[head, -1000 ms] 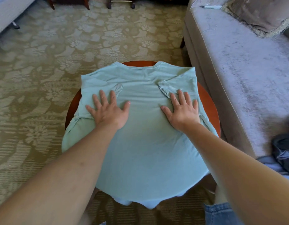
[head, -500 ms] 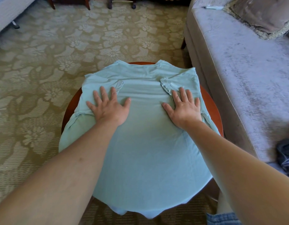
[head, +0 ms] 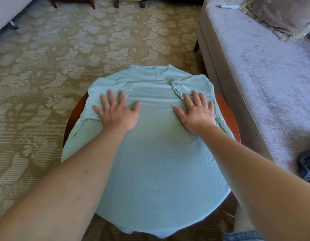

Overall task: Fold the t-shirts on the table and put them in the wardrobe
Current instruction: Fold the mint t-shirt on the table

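t-shirt [head: 150,162] on table [head: 227,110], sofa [head: 263,75] right

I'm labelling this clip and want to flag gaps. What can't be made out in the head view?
Head view:
- Table: top hidden under the t-shirt; only the rim shows.
- T-shirt under the left hand and right hand: covered by flat palms.
- Dark item by the sofa: cut off by the right edge, blurred.
- White object on the sofa: too small to identify.
- Wardrobe: not in view.

light: bright, soft daylight | shadows: faint | edges: wide-angle curve | blur: slight at right edge
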`<move>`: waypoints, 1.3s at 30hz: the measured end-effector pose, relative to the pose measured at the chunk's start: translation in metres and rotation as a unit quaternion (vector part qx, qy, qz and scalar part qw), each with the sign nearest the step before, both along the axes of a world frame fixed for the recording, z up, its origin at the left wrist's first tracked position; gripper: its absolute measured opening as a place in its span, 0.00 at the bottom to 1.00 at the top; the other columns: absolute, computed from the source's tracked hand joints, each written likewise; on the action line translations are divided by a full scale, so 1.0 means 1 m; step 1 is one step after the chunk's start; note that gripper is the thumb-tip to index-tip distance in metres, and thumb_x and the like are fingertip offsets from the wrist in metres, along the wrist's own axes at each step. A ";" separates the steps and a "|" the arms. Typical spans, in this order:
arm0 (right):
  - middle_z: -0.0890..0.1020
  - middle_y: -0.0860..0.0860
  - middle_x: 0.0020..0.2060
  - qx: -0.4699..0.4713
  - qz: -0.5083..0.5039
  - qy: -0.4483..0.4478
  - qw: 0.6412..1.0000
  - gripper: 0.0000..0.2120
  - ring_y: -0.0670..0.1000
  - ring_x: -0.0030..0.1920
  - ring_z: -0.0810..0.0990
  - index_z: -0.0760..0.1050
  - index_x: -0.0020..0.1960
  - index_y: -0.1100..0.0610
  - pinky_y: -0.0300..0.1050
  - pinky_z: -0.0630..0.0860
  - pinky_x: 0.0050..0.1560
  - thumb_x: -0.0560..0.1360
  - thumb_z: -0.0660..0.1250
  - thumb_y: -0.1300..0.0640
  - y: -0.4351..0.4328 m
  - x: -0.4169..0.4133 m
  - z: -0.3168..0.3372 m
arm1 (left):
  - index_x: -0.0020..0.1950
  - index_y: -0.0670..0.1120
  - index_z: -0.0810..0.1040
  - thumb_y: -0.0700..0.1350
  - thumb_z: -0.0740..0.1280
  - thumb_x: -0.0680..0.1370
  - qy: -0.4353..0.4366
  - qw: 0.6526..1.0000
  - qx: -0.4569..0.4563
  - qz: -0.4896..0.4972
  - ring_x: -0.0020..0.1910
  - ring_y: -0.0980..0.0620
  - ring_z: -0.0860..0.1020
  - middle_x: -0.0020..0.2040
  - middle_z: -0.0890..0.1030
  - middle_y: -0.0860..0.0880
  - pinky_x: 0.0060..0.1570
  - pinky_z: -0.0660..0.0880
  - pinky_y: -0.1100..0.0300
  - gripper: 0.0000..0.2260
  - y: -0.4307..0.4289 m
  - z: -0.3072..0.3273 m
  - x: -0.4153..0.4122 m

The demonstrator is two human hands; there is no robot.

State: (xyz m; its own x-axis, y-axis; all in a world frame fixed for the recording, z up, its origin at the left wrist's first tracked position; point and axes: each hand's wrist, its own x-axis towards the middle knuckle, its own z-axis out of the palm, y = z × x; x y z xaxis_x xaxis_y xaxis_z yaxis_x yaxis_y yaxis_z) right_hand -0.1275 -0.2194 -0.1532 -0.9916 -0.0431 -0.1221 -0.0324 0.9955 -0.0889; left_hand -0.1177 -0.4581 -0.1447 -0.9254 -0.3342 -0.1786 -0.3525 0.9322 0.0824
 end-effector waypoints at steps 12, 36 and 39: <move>0.48 0.53 0.79 -0.107 -0.067 0.035 0.991 0.37 0.53 0.79 0.45 0.48 0.80 0.50 0.60 0.40 0.76 0.78 0.57 0.36 0.015 0.058 0.022 | 0.80 0.50 0.45 0.61 0.54 0.81 0.044 0.997 0.062 0.027 0.79 0.45 0.43 0.81 0.46 0.47 0.75 0.45 0.41 0.33 -0.032 0.035 0.066; 0.67 0.62 0.72 -0.348 -0.297 -0.037 0.889 0.30 0.64 0.71 0.67 0.52 0.79 0.59 0.52 0.66 0.66 0.79 0.57 0.59 0.073 0.198 0.048 | 0.80 0.47 0.50 0.39 0.62 0.75 -0.060 0.963 0.245 0.099 0.70 0.42 0.68 0.76 0.64 0.45 0.65 0.70 0.52 0.36 -0.081 0.090 0.191; 0.67 0.59 0.74 -0.373 -0.249 0.013 0.894 0.29 0.61 0.72 0.66 0.57 0.78 0.58 0.49 0.65 0.68 0.78 0.56 0.65 0.067 0.190 0.066 | 0.77 0.51 0.62 0.33 0.62 0.76 -0.014 0.917 0.376 0.135 0.52 0.46 0.76 0.59 0.76 0.48 0.44 0.76 0.56 0.31 -0.076 0.100 0.186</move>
